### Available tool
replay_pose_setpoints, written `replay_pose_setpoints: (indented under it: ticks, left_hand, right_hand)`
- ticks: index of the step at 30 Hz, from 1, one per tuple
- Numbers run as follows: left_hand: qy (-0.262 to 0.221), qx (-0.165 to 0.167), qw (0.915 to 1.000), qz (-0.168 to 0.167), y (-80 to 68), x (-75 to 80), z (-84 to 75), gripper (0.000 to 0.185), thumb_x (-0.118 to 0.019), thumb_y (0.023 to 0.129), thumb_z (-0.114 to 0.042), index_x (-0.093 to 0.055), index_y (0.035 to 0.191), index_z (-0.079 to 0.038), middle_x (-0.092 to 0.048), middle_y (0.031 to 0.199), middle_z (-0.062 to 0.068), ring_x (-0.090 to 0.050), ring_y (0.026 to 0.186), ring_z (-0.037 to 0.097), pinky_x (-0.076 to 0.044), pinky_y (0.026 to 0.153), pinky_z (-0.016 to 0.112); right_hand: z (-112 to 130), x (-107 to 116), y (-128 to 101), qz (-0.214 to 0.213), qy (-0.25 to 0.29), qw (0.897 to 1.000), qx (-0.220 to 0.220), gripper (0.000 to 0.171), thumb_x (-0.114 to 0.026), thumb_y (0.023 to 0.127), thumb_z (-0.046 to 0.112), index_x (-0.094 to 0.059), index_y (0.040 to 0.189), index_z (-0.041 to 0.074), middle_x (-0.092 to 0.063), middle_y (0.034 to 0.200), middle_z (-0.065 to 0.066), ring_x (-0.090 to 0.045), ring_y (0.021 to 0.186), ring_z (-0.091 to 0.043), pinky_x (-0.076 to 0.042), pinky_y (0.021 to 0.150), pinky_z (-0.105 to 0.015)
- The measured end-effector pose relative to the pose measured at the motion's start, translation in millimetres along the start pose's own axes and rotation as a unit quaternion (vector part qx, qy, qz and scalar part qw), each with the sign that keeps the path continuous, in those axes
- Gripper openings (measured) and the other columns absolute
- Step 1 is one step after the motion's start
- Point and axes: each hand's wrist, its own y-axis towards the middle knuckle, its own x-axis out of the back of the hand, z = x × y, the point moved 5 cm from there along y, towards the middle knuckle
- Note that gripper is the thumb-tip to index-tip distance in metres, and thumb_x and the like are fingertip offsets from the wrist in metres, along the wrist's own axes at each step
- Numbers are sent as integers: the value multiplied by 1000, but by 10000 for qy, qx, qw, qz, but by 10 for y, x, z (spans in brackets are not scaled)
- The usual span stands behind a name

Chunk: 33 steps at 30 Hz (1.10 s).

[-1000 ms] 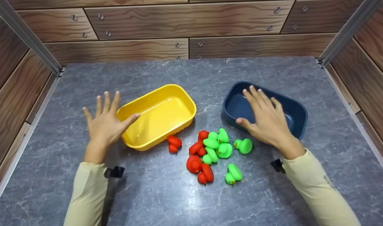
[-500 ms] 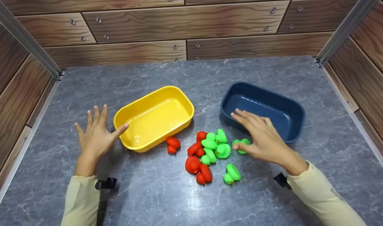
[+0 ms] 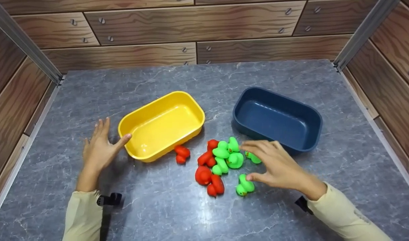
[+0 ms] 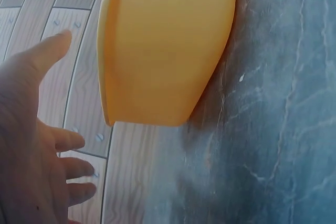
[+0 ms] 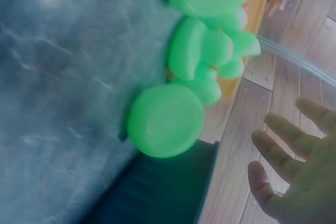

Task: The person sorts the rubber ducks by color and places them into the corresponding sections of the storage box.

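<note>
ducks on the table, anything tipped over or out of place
Yes. Several red ducks and green ducks lie tumbled on their sides in a loose heap on the table. The yellow tub and blue tub both hold nothing.

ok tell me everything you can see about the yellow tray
The yellow tray is a shallow rectangular tub with rounded corners and a rolled rim, glossy like plastic. It sits upright and empty on the grey marbled table, turned at an angle, left of the dark blue tray. The left hand is open beside its left end, thumb tip at the rim. A red duck lies against its near wall.
</note>
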Motion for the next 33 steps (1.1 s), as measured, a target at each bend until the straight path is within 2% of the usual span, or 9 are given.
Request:
replay_pose_setpoints:
  ticks: [4,9,15,18,21,26,33]
  left_hand:
    - [-205,55,9998,-41,-4,-12,27,98,-47,88,-69,-10,155,-8,-10,159,22,-14,145,47,-9,111,69]
    - [-629,128,9979,-35,11,-27,77,92,-49,90,-64,-13,155,-9,-15,159,22,-16,145,47,-13,113,65]
    - [-1058,311,9939,-37,18,-41,146,87,-53,90,-58,-18,155,-10,-21,157,25,-18,144,46,-15,113,64]
    - [-1192,291,9924,-96,18,-62,163,86,-55,90,-55,-22,154,-8,-29,154,24,-22,143,44,-18,113,62]
    - [-1326,215,9908,-181,22,-82,167,82,-57,90,-52,-27,152,-6,-39,148,22,-29,137,42,-22,110,58]
    - [-1378,191,9901,-166,19,-135,179,78,-59,89,-52,-35,149,-7,-46,137,21,-36,121,38,-29,97,49]
    - [-1497,167,9886,-43,18,-152,188,72,-62,88,-48,-42,145,-8,-49,126,20,-34,123,38,-28,98,50]
  right_hand:
    - [27,-80,-33,185,-147,9997,62,68,-75,75,50,-56,133,19,-57,132,2,-52,119,-17,-36,85,-35]
    - [40,-168,-87,551,-153,9984,31,67,-72,76,57,-56,132,22,-58,127,8,-53,115,-14,-36,83,-33]
    - [17,-237,-149,1085,203,9936,-242,66,-69,78,60,-54,132,24,-58,128,7,-52,121,-17,-40,92,-43]
    - [3,-258,-179,1299,342,9903,-351,66,-69,78,59,-54,132,25,-58,129,7,-51,123,-19,-40,95,-50]
    - [-14,-283,-197,1491,379,9872,-412,66,-71,78,58,-54,132,25,-58,128,7,-52,122,-20,-40,96,-52]
    - [-33,-320,-212,1746,299,9831,-456,62,-74,78,51,-55,131,23,-59,124,5,-53,120,-20,-41,96,-50]
    - [-18,-357,-210,1903,78,9812,-322,53,-75,80,35,-57,129,22,-61,120,3,-56,112,-21,-43,91,-49]
